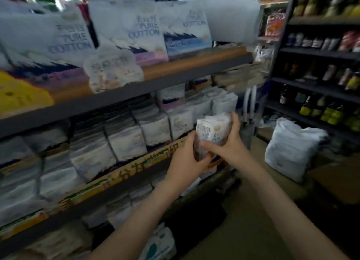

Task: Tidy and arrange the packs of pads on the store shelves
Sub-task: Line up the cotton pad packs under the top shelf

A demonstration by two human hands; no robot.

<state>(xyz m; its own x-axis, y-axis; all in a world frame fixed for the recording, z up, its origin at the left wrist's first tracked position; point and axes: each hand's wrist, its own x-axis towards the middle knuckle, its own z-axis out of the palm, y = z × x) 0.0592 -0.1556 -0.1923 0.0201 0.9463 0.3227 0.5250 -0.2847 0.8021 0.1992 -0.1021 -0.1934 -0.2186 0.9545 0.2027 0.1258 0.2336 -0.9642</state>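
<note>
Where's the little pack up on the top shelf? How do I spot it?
Find the top wooden shelf, where tall white PURE COTTON packs stand in a row. At its front edge, just before them, stands one small pack. It is far shorter than its neighbours and carries none of their big blue lettering.
</note>
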